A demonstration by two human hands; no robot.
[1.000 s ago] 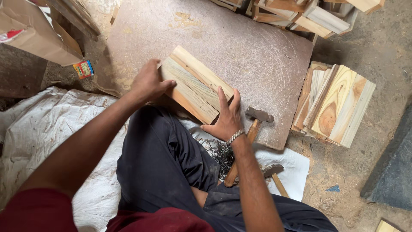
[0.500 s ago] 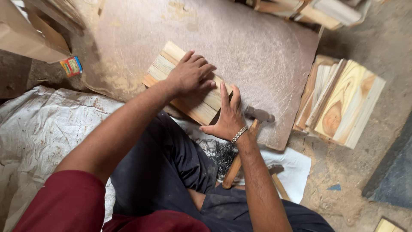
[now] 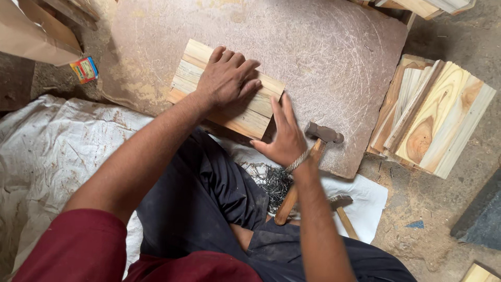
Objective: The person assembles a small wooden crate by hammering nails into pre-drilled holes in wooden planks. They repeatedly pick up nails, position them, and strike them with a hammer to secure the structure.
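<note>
A small stack of pale wooden planks (image 3: 255, 112) lies on a scratched brown board (image 3: 334, 57) on the floor in front of me. My left hand (image 3: 227, 78) rests flat on top of the planks, pressing them down with the fingers spread. Held upright with its fingers straight, my right hand (image 3: 284, 137) has its palm against the planks' right end. A bracelet is on that wrist. I sit with my legs in dark trousers just below the board.
A wooden-handled hammer (image 3: 323, 133) lies by my right wrist, beside a pile of nails (image 3: 274, 180) and a second hammer (image 3: 342, 209) on white cloth. More planks (image 3: 433, 120) are stacked at right. A cardboard box (image 3: 31, 31) and small colourful packet (image 3: 84, 69) sit upper left.
My left hand moved from the planks' left end onto their top. My right hand slid off the near corner to the right end.
</note>
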